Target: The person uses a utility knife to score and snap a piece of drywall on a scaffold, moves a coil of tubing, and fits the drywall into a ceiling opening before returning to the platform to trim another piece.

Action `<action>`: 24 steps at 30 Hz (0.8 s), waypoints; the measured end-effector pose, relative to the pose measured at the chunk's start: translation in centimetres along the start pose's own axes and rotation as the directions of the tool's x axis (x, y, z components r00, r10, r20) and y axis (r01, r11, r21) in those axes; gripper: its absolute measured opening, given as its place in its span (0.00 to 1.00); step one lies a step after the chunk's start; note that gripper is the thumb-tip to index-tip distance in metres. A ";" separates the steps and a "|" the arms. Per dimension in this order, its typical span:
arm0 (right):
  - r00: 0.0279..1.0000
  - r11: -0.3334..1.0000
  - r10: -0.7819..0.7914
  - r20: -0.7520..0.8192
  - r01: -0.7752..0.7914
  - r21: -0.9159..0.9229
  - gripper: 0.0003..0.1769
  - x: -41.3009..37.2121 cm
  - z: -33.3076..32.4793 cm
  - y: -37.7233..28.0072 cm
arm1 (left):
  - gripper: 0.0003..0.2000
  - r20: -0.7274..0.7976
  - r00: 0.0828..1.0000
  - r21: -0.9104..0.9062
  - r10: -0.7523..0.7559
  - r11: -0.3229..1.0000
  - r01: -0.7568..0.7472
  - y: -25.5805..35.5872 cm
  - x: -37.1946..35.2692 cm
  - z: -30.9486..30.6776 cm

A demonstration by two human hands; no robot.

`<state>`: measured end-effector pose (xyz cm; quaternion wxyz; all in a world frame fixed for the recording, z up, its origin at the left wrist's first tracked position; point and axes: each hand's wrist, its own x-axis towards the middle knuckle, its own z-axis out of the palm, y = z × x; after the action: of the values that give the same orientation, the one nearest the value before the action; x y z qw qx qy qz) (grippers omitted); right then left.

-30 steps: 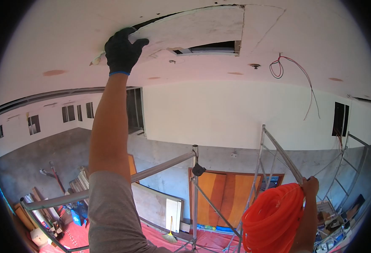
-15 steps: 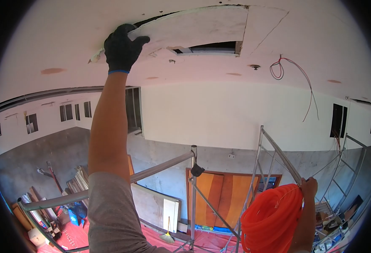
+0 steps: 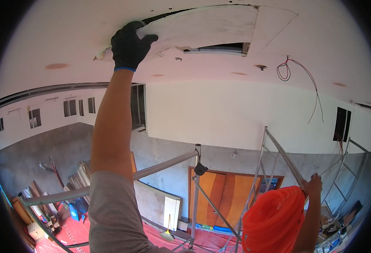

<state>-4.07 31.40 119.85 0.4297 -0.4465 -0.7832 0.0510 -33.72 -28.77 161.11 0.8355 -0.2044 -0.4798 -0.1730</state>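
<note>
My left hand (image 3: 131,45), in a black glove with a blue cuff, reaches overhead. Its fingers go over the edge of a loose white ceiling board (image 3: 206,27), and the thumb presses on the board's face. The fingertips are hidden in the dark gap above that edge. The board hangs slightly below the ceiling (image 3: 80,46). Beside its lower right side is a rectangular opening (image 3: 219,48) with a broken left end. My right hand is out of view.
A metal scaffold rail (image 3: 164,163) crosses below my arm. At lower right, a person in an orange head covering (image 3: 272,221) has a bare hand (image 3: 313,185) at another scaffold bar (image 3: 284,154). Loose wires (image 3: 316,90) hang from the ceiling. A broom (image 3: 167,235) leans below.
The view has shifted slightly, so most things appear a little further right. My left hand keeps its hold on the board. The other person's fingers have moved at the bar.
</note>
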 end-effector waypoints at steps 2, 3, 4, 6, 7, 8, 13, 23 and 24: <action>0.976 0.980 -0.166 -0.139 0.179 0.085 0.27 -0.3 -1.9 -4.2 | 0.27 0.023 1.000 -0.031 -0.006 0.999 0.007 0.5 -0.8 -0.6; 0.934 0.935 -0.278 -0.225 0.316 0.158 0.26 -0.3 -3.0 -6.7 | 0.27 0.035 0.999 -0.020 -0.015 1.000 0.016 0.6 -1.4 -0.6; 0.885 0.879 -0.366 -0.288 0.431 0.206 0.26 -0.8 -4.5 -9.7 | 0.28 0.048 0.999 -0.009 -0.026 1.000 0.026 0.4 -2.3 -0.5; 0.750 0.743 -0.524 -0.404 0.634 0.214 0.28 -1.8 -7.5 -15.3 | 0.28 0.087 0.994 -0.021 -0.069 0.997 0.071 0.8 -4.1 -0.7; 0.726 0.715 -0.551 -0.411 0.665 0.217 0.28 -2.8 -9.5 -18.3 | 0.28 0.113 0.989 -0.044 -0.099 0.994 0.104 1.2 -5.1 -0.9; 0.630 0.638 -0.609 -0.483 0.750 0.175 0.29 -3.0 -10.2 -20.5 | 0.28 0.138 0.982 -0.065 -0.129 0.988 0.139 1.7 -6.1 -1.2; 0.355 0.440 -0.683 -0.638 0.898 0.028 0.35 -5.1 -15.1 -32.3 | 0.27 0.228 0.957 -0.110 -0.178 0.972 0.207 4.6 -10.5 -2.1; 0.204 0.461 -0.709 -0.675 0.859 -0.224 0.34 -2.6 -12.8 -41.3 | 0.28 0.424 0.906 -0.360 0.000 0.918 0.168 13.8 -17.5 -3.8; 0.297 0.479 -0.775 -0.558 0.852 -0.212 0.33 -2.9 -12.6 -40.5 | 0.28 0.432 0.902 -0.371 0.018 0.915 0.159 14.9 -18.2 -4.1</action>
<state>-20.91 1.25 144.66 0.6399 0.0494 -0.7194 -0.2655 -32.20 -16.39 140.78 0.6443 -0.3846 -0.6126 -0.2485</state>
